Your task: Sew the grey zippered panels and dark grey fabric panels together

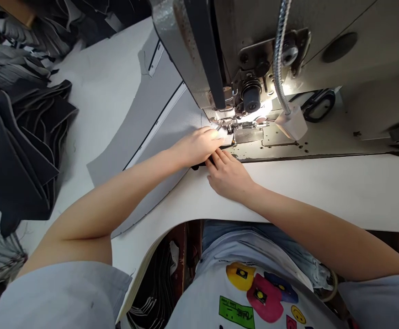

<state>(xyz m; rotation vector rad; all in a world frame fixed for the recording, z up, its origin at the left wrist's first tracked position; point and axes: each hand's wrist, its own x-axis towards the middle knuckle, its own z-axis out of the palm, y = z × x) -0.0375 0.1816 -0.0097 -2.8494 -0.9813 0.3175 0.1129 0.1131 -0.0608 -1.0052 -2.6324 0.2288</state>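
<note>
Left hand [196,147] pinching the grey mesh panel [177,119] right at the presser foot [227,124] of the sewing machine [254,45], right hand [227,176] spread flat near the tabletop's [305,192] front edge, and the white strip [154,132] looks stitched on already, with the bit under the foot left to go.

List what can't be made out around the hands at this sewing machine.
All in the head view:
- The needle and presser foot: washed out by lamp glare, too small to tell.
- The grey fabric: its edge and any stitching are hidden by the left hand.
- The dark strip: mostly hidden by the right hand and left hand; what it is can't be told.
- The dark folded pieces: cut off by the left edge.
- The sewing machine: cut off by the top edge.
</note>
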